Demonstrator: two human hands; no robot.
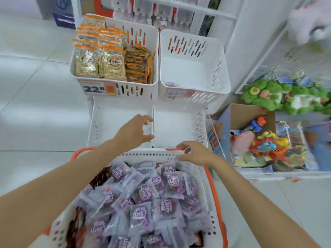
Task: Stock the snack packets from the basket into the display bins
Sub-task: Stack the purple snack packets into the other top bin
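A white basket (202, 178) with orange handles stands close in front of me, heaped with purple snack packets (141, 215). Beyond it are two empty white lower bins, left (111, 119) and right (175, 122). My left hand (132, 133) curls its fingers and thumb round the wall between these two bins. My right hand (195, 153) pinches the front rim of the lower right bin beside a small orange strip. Neither hand holds a packet. Above, the upper left bin (129, 90) is full of orange-topped packets (111, 63), and the upper right bin (189, 72) is empty.
A cardboard box (250, 111) of colourful toys sits on the floor at the right, with green plush toys (265, 93) behind it under a wire rack. A price tag (94, 88) reading 22.8 is on the upper left bin. White floor tiles lie to the left.
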